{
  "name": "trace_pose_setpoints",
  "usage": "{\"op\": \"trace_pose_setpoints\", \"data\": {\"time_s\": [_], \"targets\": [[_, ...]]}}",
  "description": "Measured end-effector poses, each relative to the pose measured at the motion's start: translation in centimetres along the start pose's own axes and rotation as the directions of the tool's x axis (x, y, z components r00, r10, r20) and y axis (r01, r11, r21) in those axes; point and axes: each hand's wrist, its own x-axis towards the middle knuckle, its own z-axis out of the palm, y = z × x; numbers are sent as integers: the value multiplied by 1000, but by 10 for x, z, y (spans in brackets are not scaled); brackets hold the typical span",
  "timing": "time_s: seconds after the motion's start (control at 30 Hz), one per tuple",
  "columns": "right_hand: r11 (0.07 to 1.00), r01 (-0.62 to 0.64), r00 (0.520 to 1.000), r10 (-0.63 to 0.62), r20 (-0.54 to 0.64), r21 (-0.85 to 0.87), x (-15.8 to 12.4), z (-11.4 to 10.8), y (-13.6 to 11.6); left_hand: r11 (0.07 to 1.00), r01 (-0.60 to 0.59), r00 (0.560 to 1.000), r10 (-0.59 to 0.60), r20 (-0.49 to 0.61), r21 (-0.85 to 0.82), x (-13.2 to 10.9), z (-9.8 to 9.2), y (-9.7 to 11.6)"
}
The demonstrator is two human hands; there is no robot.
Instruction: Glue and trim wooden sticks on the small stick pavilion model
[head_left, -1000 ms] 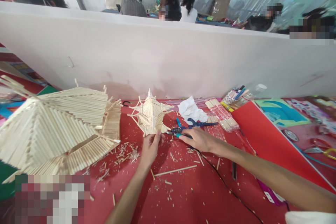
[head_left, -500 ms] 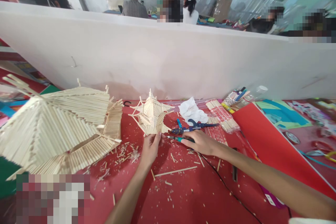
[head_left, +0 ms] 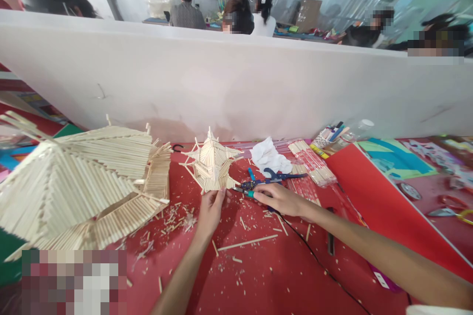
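Observation:
My left hand (head_left: 211,207) pinches the near edge of a small pointed roof model (head_left: 213,161) built from thin wooden sticks. In my right hand (head_left: 280,198) is a pair of green-handled pliers (head_left: 248,193). Their jaws point left, close to the model's lower right corner; whether they touch a stick I cannot tell. Just beyond the right hand lies a dark blue glue gun (head_left: 275,175). A much larger stick-built roof model (head_left: 88,177) stands to the left, its layered eaves facing my left arm.
Stick scraps (head_left: 175,219) litter the red table (head_left: 258,275). A crumpled white tissue (head_left: 270,155), packs of sticks (head_left: 312,162) and a pen holder (head_left: 328,135) sit at the back right. Red board (head_left: 380,197) lies right. A white partition (head_left: 236,83) closes off the back; people sit beyond.
The pliers have shifted slightly left and up, nearer the small model's corner. My left hand keeps its hold, and the camera view has moved a little.

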Motion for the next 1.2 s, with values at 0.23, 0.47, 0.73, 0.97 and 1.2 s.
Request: {"op": "trace_pose_setpoints", "data": {"time_s": [0.23, 0.47, 0.73, 0.97, 1.2], "targets": [[999, -11, 1000, 11, 12, -30, -2, -1, -2, 1000, -17, 1000, 17, 5, -3, 0, 0, -3], [999, -33, 999, 34, 30, -17, 0, 2, -5, 1000, -15, 1000, 15, 13, 8, 0, -1, -5], [1000, -17, 1000, 17, 18, -3, 2, 3, -1, 1000, -16, 1000, 16, -3, 18, 0, 0, -1], [999, -6, 1000, 7, 13, -47, 5, -3, -5, 1000, -15, 1000, 15, -1, 15, 0, 0, -1], [992, -12, 1000, 12, 3, -129, 6, -10, -12, 1000, -7, 1000, 7, 16, 17, 1, -1, -3]]}}
